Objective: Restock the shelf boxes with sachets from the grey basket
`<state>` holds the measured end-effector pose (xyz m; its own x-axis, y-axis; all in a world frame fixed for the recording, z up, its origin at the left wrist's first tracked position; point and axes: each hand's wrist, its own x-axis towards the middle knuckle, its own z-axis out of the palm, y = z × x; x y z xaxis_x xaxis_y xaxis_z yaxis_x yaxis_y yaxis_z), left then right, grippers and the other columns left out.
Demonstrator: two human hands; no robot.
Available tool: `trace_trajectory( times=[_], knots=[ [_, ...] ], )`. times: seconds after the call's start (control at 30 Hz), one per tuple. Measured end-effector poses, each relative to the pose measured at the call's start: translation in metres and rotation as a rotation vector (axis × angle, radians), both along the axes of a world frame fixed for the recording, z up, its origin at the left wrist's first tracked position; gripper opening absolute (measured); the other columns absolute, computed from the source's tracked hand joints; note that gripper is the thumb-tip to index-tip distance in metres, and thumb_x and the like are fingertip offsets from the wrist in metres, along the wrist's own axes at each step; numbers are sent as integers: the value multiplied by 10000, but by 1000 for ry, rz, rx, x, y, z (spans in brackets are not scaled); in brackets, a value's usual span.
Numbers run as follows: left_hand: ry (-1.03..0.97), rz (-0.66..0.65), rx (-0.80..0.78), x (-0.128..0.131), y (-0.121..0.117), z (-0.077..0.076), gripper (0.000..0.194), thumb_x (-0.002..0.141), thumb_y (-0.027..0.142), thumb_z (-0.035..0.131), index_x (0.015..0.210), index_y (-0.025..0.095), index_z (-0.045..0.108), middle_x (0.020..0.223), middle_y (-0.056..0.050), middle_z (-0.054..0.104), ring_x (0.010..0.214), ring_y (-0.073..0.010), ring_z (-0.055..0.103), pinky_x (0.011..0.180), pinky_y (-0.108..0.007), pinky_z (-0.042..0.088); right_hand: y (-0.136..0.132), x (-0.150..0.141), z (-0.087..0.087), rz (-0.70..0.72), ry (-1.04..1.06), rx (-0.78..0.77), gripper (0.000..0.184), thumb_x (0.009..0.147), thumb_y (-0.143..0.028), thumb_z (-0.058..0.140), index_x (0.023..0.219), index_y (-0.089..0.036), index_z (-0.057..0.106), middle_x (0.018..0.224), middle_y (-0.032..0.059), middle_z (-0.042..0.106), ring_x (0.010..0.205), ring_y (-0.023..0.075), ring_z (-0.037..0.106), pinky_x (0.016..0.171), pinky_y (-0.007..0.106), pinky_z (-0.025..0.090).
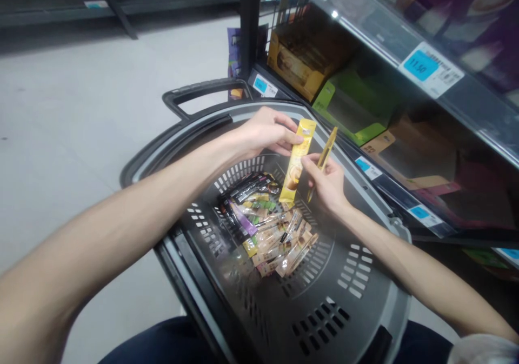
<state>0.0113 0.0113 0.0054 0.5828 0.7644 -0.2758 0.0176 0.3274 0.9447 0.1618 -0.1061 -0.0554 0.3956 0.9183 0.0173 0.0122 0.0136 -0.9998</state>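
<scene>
Over the shopping basket, my left hand pinches the upper part of a yellow stick packet with a printed picture on its front. My right hand touches that packet's edge with its thumb and grips a second yellow packet, seen edge-on between its fingers. Below both hands, a heap of beige packets lies on the basket's bottom. Black packets and a purple packet lie at the heap's left side, with some green and yellow ones among them.
Shelving rises close on the right, with a yellow box, a green display box and a price label. The basket's handle sticks out at the far side. Pale floor extends to the left towards another shelf.
</scene>
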Motion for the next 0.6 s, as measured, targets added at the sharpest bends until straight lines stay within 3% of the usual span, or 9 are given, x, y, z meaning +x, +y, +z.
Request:
trace_trajectory(
  times=[0.23, 0.37, 0.47, 0.6],
  knots=[
    [-61, -7, -33, 4, 2, -9, 184, 775, 96, 827, 866, 84, 668, 837, -107, 772, 770, -194, 754, 859, -434, 626, 1, 0, 5, -116, -125, 30, 327, 708, -432, 884, 795, -178, 696, 646, -39, 608, 453, 60, 457, 421, 218, 373],
    [-52, -164, -18, 4, 0, -16, 149, 858, 201, 777, 920, 78, 722, 886, -118, 787, 771, -182, 765, 846, -384, 630, 2, 1, 8, -193, -149, 62, 314, 697, -398, 877, 790, -175, 677, 661, -30, 621, 488, 73, 485, 446, 223, 418],
    [18, -234, 9, 5, -2, -21, 179, 782, 95, 812, 941, 75, 732, 821, -99, 782, 758, -182, 761, 825, -372, 635, 3, 2, 6, -209, -124, 64, 324, 687, -404, 880, 789, -176, 674, 682, -20, 633, 502, 78, 495, 440, 222, 422],
    [46, -191, 34, 8, -7, -21, 159, 775, 30, 785, 917, 64, 723, 770, -80, 773, 743, -169, 754, 830, -370, 635, 5, 5, 1, -188, -61, 56, 374, 687, -442, 900, 808, -181, 661, 705, -23, 627, 484, 68, 493, 429, 219, 398]
  ],
)
